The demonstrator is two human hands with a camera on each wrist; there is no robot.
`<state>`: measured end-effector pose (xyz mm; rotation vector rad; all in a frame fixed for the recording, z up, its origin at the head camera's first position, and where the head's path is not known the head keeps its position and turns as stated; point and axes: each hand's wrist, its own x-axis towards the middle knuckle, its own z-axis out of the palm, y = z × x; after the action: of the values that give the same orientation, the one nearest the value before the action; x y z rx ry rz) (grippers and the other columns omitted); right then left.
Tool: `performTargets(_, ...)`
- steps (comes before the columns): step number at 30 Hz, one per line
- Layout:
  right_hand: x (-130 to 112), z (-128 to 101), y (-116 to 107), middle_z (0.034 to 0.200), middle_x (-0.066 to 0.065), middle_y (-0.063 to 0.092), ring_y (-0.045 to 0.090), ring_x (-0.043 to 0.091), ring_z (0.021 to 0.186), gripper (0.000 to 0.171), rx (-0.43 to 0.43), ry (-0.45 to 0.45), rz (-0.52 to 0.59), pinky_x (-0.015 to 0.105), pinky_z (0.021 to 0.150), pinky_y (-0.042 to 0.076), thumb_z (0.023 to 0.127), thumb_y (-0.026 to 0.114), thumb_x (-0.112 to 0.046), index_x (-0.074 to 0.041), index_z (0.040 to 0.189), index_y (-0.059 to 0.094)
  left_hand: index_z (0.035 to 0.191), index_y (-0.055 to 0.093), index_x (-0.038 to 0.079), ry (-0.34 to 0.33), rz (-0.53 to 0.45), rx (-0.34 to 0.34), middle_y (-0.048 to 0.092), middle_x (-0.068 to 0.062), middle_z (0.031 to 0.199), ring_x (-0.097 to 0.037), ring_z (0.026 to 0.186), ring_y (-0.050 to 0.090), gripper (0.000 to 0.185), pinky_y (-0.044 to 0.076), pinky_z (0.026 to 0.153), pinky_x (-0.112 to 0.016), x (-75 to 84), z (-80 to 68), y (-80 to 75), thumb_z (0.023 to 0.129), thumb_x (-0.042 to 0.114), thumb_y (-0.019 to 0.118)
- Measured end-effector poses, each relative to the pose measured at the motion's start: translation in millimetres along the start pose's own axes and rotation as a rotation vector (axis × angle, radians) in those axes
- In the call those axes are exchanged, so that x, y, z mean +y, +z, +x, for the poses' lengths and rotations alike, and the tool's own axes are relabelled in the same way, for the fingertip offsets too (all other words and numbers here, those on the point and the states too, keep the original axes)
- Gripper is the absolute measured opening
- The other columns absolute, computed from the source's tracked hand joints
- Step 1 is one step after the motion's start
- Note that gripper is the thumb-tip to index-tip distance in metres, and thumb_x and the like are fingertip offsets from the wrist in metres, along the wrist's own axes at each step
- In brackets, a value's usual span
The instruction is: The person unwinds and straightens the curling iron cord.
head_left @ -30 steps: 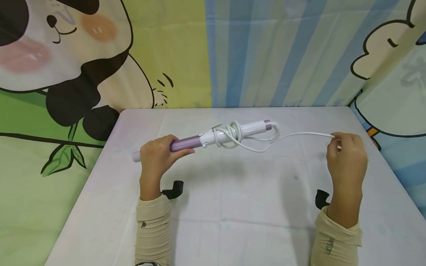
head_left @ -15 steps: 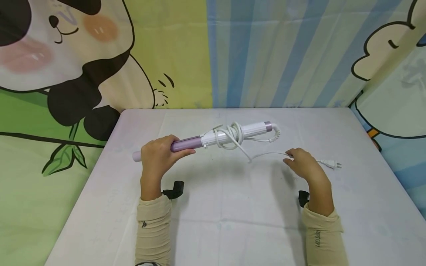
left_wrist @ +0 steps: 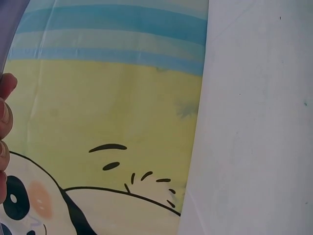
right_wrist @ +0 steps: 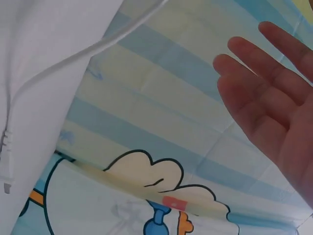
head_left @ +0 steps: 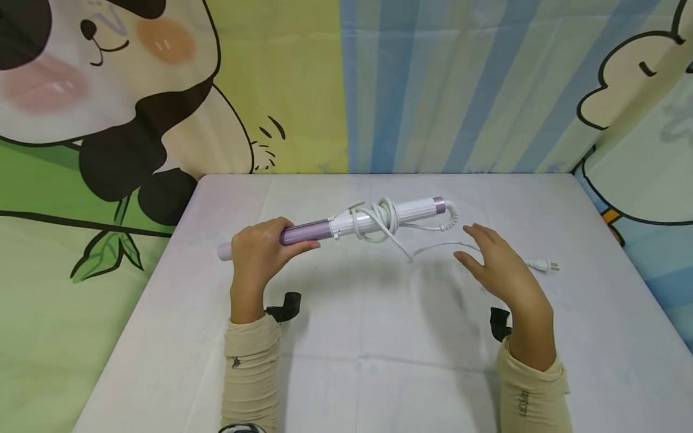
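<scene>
My left hand (head_left: 257, 252) grips a curling iron (head_left: 308, 233) by its purple barrel, holding it over the table with the white handle pointing right. White cord (head_left: 385, 219) is wound in several loops round the handle. From the loops the cord's free end drops and runs right, passing behind my right hand (head_left: 506, 270) to a two-pin plug (head_left: 543, 265) on the table. That hand has its fingers extended and thumb apart, with nothing between them. In the right wrist view its straight fingers (right_wrist: 274, 88) show apart from the cord (right_wrist: 93, 49).
A white-covered table (head_left: 357, 385) lies under both hands. Behind it hangs a printed curtain (head_left: 422, 90) with a panda and blue stripes. Black mounts (head_left: 284, 308) stick out at both wrists.
My right hand first brought the cord's plug end inward and down from the far right, then let go and spread its fingers. My left hand keeps the curling iron nearly still.
</scene>
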<state>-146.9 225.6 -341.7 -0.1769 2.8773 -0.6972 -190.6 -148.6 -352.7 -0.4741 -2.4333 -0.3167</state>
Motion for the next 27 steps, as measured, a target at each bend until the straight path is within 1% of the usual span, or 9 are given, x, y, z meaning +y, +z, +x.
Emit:
performTargets(5,-13.9,3.3,10.1,0.143,0.027,0.027,0.024,0.046,0.130,0.059,0.051,-0.100,-0.003,0.060,0.101,0.024,0.092,0.053,-0.032,0.004,0.136,0.034,0.073,0.065,0.007,-0.007,0.000,-0.011,0.061,-0.005,0.058,-0.015,0.042,0.044,0.087,0.031,0.041,-0.027,-0.4,-0.6,0.0,0.068,0.084,0.027)
performTargets(9,-26.2,10.9,27.6,0.141,0.026,0.032,0.027,0.045,0.130,0.057,0.018,-0.203,-0.005,0.058,0.101,0.026,0.091,0.055,-0.033,0.003,0.133,0.040,0.073,0.065,0.007,-0.008,0.001,-0.017,0.061,-0.005,0.058,-0.015,0.042,0.044,0.087,0.031,0.041,-0.026,-0.9,-1.7,1.0,0.068,0.085,0.026)
performTargets(12,-34.9,14.2,39.0,0.139,0.023,0.038,0.030,0.042,0.130,0.057,-0.015,-0.283,0.027,0.056,0.101,0.029,0.089,0.057,-0.034,0.002,0.132,0.043,0.073,0.065,0.006,-0.008,0.000,-0.018,0.061,-0.005,0.058,-0.015,0.042,0.045,0.087,0.031,0.041,-0.027,-1.1,-1.9,1.7,0.067,0.085,0.026)
performTargets(14,-39.9,15.6,44.4,0.133,0.020,0.046,0.038,0.039,0.126,0.051,-0.022,-0.344,0.054,0.054,0.099,0.033,0.089,0.058,-0.031,0.001,0.128,0.047,0.073,0.065,0.006,-0.008,0.000,-0.019,0.061,-0.005,0.058,-0.016,0.042,0.045,0.087,0.032,0.041,-0.027,-1.0,-1.7,2.0,0.067,0.085,0.026)
performTargets(17,-45.5,16.9,49.2,0.118,0.015,0.059,0.053,0.032,0.114,0.034,-0.002,-0.422,0.085,0.048,0.093,0.041,0.091,0.057,-0.022,0.000,0.116,0.055,0.073,0.065,0.006,-0.007,-0.002,-0.019,0.062,-0.006,0.059,-0.016,0.042,0.046,0.088,0.033,0.041,-0.028,-0.7,-1.3,2.0,0.068,0.084,0.026)
performTargets(19,-47.9,16.8,50.4,0.106,0.010,0.064,0.059,0.025,0.101,0.021,0.025,-0.446,0.087,0.042,0.085,0.046,0.091,0.055,-0.017,-0.002,0.107,0.058,0.073,0.065,0.006,-0.008,-0.007,-0.022,0.062,-0.006,0.059,-0.016,0.042,0.047,0.087,0.033,0.041,-0.028,-0.4,-1.0,1.9,0.068,0.084,0.026)
performTargets(21,-49.1,15.7,50.1,0.098,0.007,0.066,0.061,0.020,0.090,0.015,0.051,-0.445,0.073,0.037,0.077,0.048,0.092,0.053,-0.014,-0.003,0.101,0.060,0.074,0.065,0.006,-0.010,-0.012,-0.027,0.062,-0.006,0.059,-0.016,0.043,0.047,0.087,0.034,0.041,-0.028,-0.2,-0.7,1.6,0.068,0.084,0.026)
performTargets(23,-50.0,13.8,48.8,0.093,0.005,0.066,0.059,0.016,0.082,0.015,0.069,-0.432,0.058,0.033,0.071,0.047,0.092,0.053,-0.014,-0.003,0.099,0.060,0.074,0.065,0.007,-0.012,-0.016,-0.033,0.062,-0.005,0.060,-0.016,0.043,0.047,0.087,0.034,0.041,-0.029,-0.2,-0.5,1.3,0.068,0.084,0.026)
performTargets(27,-52.3,10.5,45.8,0.090,0.003,0.065,0.054,0.012,0.076,0.014,0.099,-0.439,0.037,0.030,0.068,0.044,0.092,0.053,-0.014,-0.002,0.097,0.060,0.073,0.065,0.007,-0.014,-0.021,-0.035,0.062,-0.005,0.059,-0.016,0.043,0.047,0.087,0.034,0.041,-0.029,0.1,-0.6,0.3,0.067,0.085,0.025)
